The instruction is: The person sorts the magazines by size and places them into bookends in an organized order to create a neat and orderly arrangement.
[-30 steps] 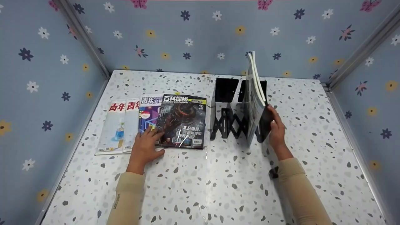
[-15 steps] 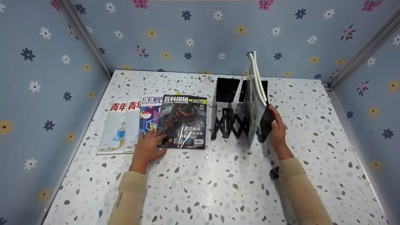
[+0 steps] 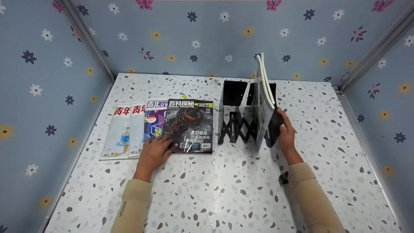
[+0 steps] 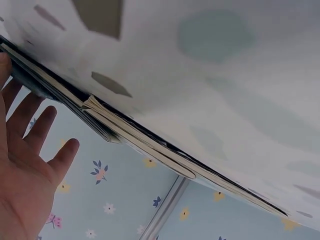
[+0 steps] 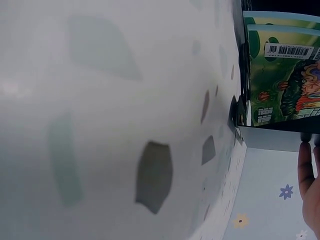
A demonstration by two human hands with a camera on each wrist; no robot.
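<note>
Four-finger contact shows where my left hand (image 3: 153, 155) rests on the front edges of a purple magazine (image 3: 156, 116) and a black-covered magazine (image 3: 190, 126). Two white magazines (image 3: 117, 132) lie overlapping to their left. In the left wrist view, the left fingers (image 4: 42, 130) look straight beside the stacked magazine edges (image 4: 135, 135). To the right stands an expandable black book rack (image 3: 235, 93), with magazines (image 3: 263, 97) upright against its right end. My right hand (image 3: 286, 136) touches that end panel from outside; the right wrist view shows its fingertips at the panel (image 5: 270, 139) beside green covers (image 5: 275, 75).
The speckled white table (image 3: 194, 197) is bounded by flowered blue panels (image 3: 210, 42) at the back and both sides. A small black object (image 3: 283, 178) lies beside the right sleeve. The rack's crossed struts (image 3: 239, 129) stretch between its ends.
The left hand has shifted slightly right, and its thumb has drawn in toward the black magazine's lower edge. The right hand, rack and upright magazines stay in place.
</note>
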